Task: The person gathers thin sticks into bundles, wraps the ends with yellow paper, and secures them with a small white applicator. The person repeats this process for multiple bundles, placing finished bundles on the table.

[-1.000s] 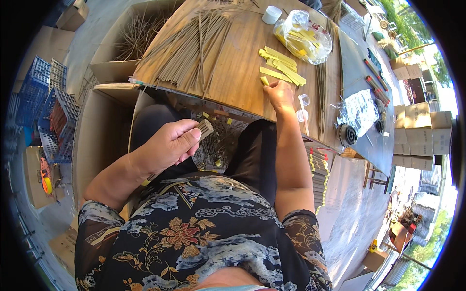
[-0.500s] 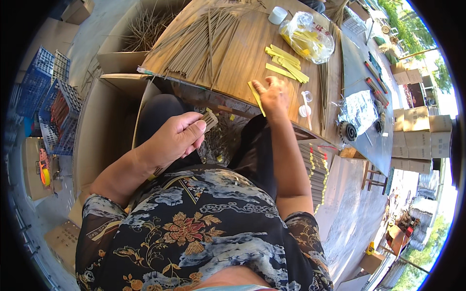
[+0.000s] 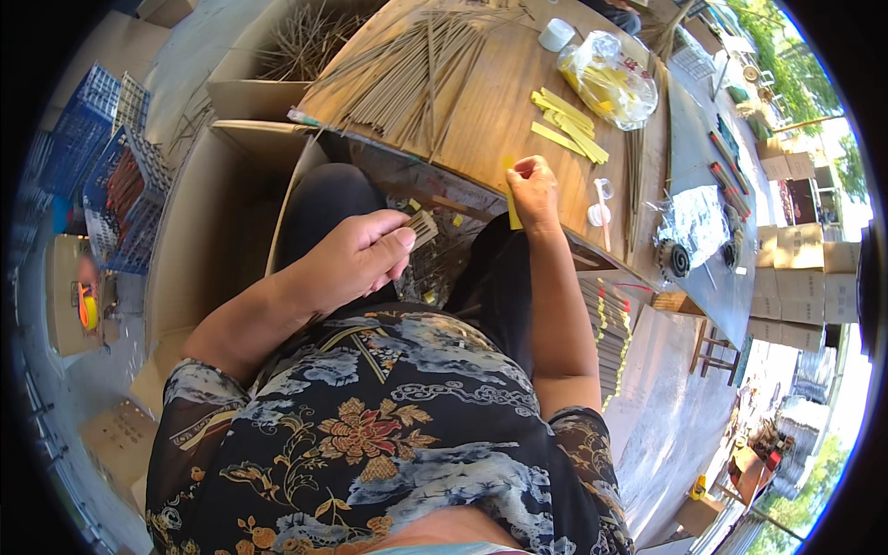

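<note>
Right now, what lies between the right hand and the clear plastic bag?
In the head view, a pile of yellow strips lies between the right hand and the bag.

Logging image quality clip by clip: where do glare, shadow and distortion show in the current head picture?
Head view: fisheye bending, the brown cardboard box bowed along its side; head view: washed-out daylight near the picture's right rim, glare on the crumpled silvery sheet; head view: dim beneath the brown wooden tabletop, bare right hand brighter.
</note>
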Motion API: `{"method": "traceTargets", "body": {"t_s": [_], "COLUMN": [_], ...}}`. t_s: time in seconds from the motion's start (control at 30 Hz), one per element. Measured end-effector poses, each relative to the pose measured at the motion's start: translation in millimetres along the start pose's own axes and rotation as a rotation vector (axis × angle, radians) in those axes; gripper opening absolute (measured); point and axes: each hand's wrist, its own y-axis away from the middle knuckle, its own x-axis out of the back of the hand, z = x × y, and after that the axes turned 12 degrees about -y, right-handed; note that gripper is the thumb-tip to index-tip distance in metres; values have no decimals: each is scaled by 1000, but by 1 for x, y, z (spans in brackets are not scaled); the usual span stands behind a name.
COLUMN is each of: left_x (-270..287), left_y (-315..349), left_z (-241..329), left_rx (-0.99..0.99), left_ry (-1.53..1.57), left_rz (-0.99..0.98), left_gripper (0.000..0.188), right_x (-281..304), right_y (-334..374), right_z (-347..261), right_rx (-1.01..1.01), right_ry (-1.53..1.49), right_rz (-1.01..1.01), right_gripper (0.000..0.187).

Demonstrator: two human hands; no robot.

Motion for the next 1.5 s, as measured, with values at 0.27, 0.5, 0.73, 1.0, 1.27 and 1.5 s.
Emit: {"method": "traceTargets", "body": {"t_s": [0.27,0.5,0.73,1.0,1.27,1.5], "left_x": [-8,-28,-49,-61,-72,-75], "left_y": [16,27,39,53,63,65], "left_z": [3,7,6,2,4,17], "left_rx": [-55,-147,-183,-199,-221,-182], "left_ry": [-40,-114,-201,-162,-109,-37], "left_rz": [39,68,92,78,128,53], "left_gripper": [23,27,32,38,34,32], "right_x": [36,41,44,50,54,66], "right_y": [68,158,178,192,202,201], "right_z": [-100,-139,-135,-134,-137,-133], "right_rx": [-201,-174,-72,-21,56,75], "right_ry": [-850,-912,-758,-732,-687,-648], "right_rz": [-377,-484,-396,-376,-330,-361], "right_gripper": [14,15,16,16,18,23]}}
